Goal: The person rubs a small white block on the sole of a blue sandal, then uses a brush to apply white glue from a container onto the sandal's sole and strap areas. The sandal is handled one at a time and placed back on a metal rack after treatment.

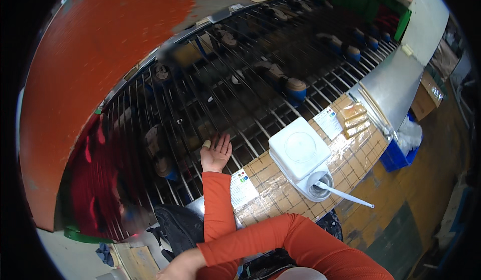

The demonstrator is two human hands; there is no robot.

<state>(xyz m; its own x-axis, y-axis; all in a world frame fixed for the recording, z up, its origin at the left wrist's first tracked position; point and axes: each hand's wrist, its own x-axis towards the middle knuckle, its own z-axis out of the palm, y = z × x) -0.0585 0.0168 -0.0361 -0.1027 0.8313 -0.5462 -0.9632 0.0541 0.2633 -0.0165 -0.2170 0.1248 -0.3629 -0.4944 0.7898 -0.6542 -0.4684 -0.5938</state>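
Note:
My left hand [216, 153] reaches out over a rack of metal bars [245, 139], palm up with its fingers stretched and nothing in it. A pale wrap covers the tip of its thumb. Crossing over the left forearm, my right arm ends in my right hand [180, 267] at the lower edge, where its fingers are blurred and cut off. Shoe parts on blue lasts lie along the bars, one tan-and-blue piece [295, 90] right of centre and another [164, 165] left of my left hand. Beside the left forearm is a black mesh item [180, 224].
A white plastic container [300, 147] with a brush [345, 196] in its round cup stands on a cardboard-covered ledge [273, 187]. Amber blocks [354, 119] and thin sticks [373, 107] lie farther right. An orange housing [110, 34] overhangs the bars; a red curtain [90, 174] hangs left.

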